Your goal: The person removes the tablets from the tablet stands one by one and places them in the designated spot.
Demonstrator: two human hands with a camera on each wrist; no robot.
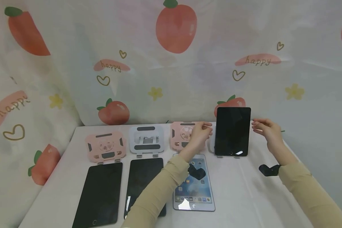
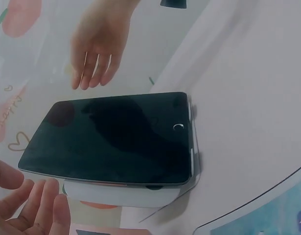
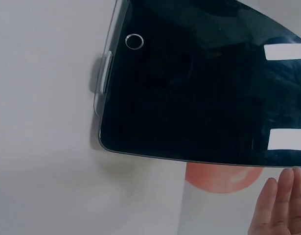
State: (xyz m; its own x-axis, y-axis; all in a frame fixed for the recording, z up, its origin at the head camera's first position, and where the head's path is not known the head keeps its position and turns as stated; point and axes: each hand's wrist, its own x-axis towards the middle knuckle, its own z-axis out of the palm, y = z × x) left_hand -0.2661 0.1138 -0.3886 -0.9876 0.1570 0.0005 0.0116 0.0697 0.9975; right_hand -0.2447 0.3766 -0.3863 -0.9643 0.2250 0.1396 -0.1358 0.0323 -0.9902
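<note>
A black tablet (image 1: 232, 131) stands upright in portrait on a pale folding stand (image 1: 212, 144) at the back right of the table, its screen dark. Most of that stand is hidden behind it; a white edge shows below the tablet in the left wrist view. My left hand (image 1: 200, 135) is just off the tablet's left edge, fingers extended and holding nothing. On the other side, my right hand (image 1: 270, 133) hovers a little apart from the right edge, its fingers loosely straight. In the right wrist view, the fingers (image 3: 282, 196) are close to the tablet's long edge.
Two pink stands (image 1: 106, 146) and a white stand (image 1: 146, 140) line the back of the table (image 1: 245, 196). In front lie a black tablet (image 1: 101, 193), another dark tablet (image 1: 143, 177) partly under my left sleeve, and a white tablet (image 1: 193, 193) with a lit screen. A patterned curtain hangs behind.
</note>
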